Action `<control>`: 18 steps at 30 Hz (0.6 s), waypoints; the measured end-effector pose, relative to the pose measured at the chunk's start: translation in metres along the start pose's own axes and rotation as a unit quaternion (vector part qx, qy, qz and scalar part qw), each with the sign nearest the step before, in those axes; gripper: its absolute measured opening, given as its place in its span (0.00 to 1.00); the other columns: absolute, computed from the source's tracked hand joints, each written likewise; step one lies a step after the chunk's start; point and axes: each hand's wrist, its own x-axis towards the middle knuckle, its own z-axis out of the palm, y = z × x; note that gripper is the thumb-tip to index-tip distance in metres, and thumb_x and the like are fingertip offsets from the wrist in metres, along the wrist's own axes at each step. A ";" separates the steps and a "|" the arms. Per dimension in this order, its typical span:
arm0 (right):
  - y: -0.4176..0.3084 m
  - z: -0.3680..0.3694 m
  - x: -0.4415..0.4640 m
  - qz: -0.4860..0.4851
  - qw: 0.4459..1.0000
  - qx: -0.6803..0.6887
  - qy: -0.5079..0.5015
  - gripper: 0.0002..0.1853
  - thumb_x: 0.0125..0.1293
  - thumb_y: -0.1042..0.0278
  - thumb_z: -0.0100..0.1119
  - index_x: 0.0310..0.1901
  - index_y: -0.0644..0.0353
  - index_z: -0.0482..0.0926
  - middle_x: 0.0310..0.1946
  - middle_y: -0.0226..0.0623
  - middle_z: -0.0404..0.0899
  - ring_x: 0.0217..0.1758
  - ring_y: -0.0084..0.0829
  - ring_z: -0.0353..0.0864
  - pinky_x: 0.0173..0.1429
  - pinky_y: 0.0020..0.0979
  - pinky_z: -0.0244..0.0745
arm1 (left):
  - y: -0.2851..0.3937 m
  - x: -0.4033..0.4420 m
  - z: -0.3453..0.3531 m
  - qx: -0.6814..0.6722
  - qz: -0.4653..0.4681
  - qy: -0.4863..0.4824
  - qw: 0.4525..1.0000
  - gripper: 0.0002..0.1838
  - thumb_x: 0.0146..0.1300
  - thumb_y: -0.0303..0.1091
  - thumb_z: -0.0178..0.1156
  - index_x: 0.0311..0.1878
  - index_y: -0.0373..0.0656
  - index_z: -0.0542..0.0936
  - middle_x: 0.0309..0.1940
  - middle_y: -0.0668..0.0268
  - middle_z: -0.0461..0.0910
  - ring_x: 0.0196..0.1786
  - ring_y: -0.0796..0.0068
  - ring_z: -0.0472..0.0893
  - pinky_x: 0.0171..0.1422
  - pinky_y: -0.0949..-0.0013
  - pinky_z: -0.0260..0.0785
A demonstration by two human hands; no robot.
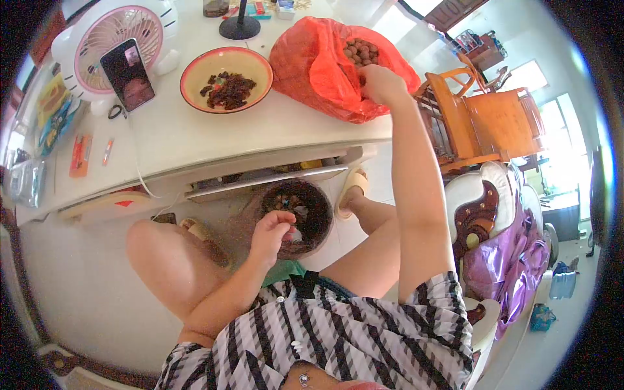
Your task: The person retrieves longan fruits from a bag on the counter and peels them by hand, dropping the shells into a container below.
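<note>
My right hand (383, 86) reaches into a red plastic bag (312, 65) of round brown dried fruits (361, 52), which look like longans. Its fingertips are hidden by the bag and the fruits. Lower down, my left hand (272, 235) hovers over a dark round bin (322, 218) holding scraps. Its fingers are curled together, and what they pinch, if anything, is too small to make out. An enamel bowl (188, 81) with a red rim stands left of the bag, with dark, sticky-looking pieces of dried flesh (233, 92) in it.
A phone (129, 75) leans on a pink and white fan (117, 39), its cable trailing over the table edge. Scissors (116, 112) lie beside it. Behind the bowl is a black stand base (239, 27). Below the tabletop a drawer (266, 179) is pulled out. Wooden chairs (481, 120) stand right.
</note>
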 end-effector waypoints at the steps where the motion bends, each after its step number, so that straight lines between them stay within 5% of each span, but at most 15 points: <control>1: -0.004 0.005 0.001 0.006 0.999 -0.038 -0.002 0.16 0.52 0.63 0.51 0.44 0.51 0.77 0.40 0.39 0.78 0.44 0.40 0.77 0.47 0.41 0.71 | -0.001 0.002 -0.002 0.000 -0.002 -0.005 1.000 0.09 0.54 0.22 0.48 0.38 0.41 0.74 0.35 0.67 0.76 0.35 0.76 0.76 0.37 0.75 0.70; 3: -0.011 0.008 -0.004 0.022 0.999 -0.044 0.017 0.14 0.53 0.65 0.49 0.42 0.52 0.78 0.38 0.41 0.78 0.45 0.40 0.76 0.48 0.40 0.71 | -0.006 0.003 -0.005 0.008 -0.010 -0.006 1.000 0.09 0.54 0.23 0.48 0.38 0.41 0.74 0.35 0.67 0.76 0.35 0.76 0.76 0.36 0.74 0.70; 6: 0.001 0.007 -0.009 0.031 0.976 0.153 0.152 0.13 0.54 0.65 0.49 0.40 0.53 0.78 0.37 0.46 0.78 0.45 0.42 0.76 0.48 0.38 0.71 | -0.007 0.007 -0.003 0.027 -0.012 0.001 1.000 0.08 0.55 0.23 0.49 0.38 0.41 0.74 0.35 0.67 0.76 0.34 0.76 0.76 0.36 0.74 0.70; 10: 0.019 0.006 -0.026 0.025 0.821 0.493 0.288 0.18 0.63 0.55 0.45 0.33 0.63 0.77 0.26 0.36 0.76 0.27 0.25 0.73 0.31 0.24 0.66 | -0.011 0.006 -0.006 0.020 -0.007 -0.003 1.000 0.08 0.55 0.24 0.49 0.38 0.42 0.74 0.35 0.67 0.76 0.34 0.76 0.76 0.36 0.74 0.69; 15: -0.040 0.047 -0.120 0.113 0.698 0.682 0.188 0.22 0.65 0.49 0.41 0.22 0.57 0.70 0.14 0.26 0.64 0.14 0.18 0.57 0.17 0.20 0.50 | -0.005 0.002 -0.004 -0.014 0.001 -0.032 0.999 0.09 0.58 0.26 0.49 0.41 0.42 0.73 0.37 0.67 0.76 0.35 0.76 0.75 0.38 0.74 0.69; 17: -0.079 0.080 -0.154 0.145 0.574 0.805 0.050 0.23 0.65 0.47 0.40 0.20 0.56 0.67 0.12 0.25 0.60 0.13 0.18 0.56 0.15 0.20 0.47 | 0.004 -0.007 0.004 -0.022 0.034 -0.035 0.999 0.09 0.59 0.27 0.49 0.43 0.42 0.72 0.38 0.67 0.75 0.35 0.77 0.75 0.39 0.74 0.68; 18: -0.098 0.081 -0.171 0.162 0.457 0.872 -0.062 0.23 0.65 0.47 0.40 0.20 0.56 0.66 0.12 0.24 0.59 0.13 0.18 0.55 0.15 0.19 0.46 | 0.006 -0.008 0.004 -0.027 0.046 -0.042 0.998 0.11 0.60 0.28 0.48 0.47 0.42 0.71 0.40 0.66 0.75 0.38 0.76 0.75 0.41 0.74 0.68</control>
